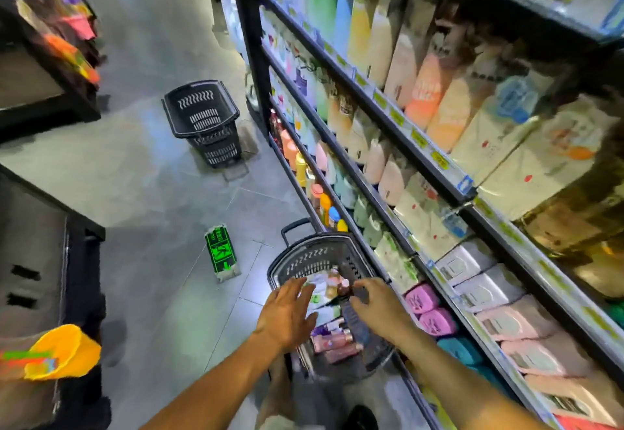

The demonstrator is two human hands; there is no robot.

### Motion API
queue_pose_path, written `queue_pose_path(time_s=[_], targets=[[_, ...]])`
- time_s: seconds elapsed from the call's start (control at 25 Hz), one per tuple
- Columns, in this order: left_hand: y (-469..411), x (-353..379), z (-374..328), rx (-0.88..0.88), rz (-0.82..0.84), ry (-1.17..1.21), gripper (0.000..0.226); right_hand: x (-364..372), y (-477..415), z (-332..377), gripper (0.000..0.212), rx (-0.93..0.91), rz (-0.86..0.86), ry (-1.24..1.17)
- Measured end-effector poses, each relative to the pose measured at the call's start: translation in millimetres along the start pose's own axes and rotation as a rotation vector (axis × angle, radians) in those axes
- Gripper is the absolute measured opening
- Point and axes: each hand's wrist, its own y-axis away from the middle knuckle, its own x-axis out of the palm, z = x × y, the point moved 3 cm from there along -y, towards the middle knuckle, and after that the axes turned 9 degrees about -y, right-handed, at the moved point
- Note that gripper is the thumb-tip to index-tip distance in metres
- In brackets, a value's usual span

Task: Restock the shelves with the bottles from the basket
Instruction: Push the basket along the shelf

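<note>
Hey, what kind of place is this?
Probably a shop aisle for toiletries: long shelves crowded with bottles, yellow price tags along their edges, and a black shopping basket on the floor.

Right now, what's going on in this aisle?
A person is restocking from a basket on the floor beside the shelves. The left hand is spread open above the bottles. The right hand is at a dark bottle, though whether it grips it isn't clear. A second basket stands farther up the aisle.
</note>
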Motion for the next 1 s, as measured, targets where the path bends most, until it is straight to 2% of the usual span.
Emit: queue_pose_path(time_s=[0.24, 0.4, 0.68, 0.8, 1.0], targets=[[-96, 12, 46, 0.174, 0.154, -0.079, 0.067, 22, -78, -20, 0.04, 0.212, -0.053, -0.018], [-158, 54, 67, 0.185, 0.21, -0.069, 0.065, 51, -126, -58, 0.038, 0.343, -0.053, -0.095], [-240, 202, 74, 0.065, 0.407, 0.063, 0.065, 138, -197, -175, 0.03, 0.459, -0.006, -0.167], [-270, 282, 73, 0.02, 0.435, 0.188, 0.067, 188, -226, -235, 0.037, 0.475, -0.018, -0.237], [-339, 398, 70, -0.179, 0.415, 0.428, 0.068, 265, -265, -327, 0.041, 0.563, -0.071, -0.326]])
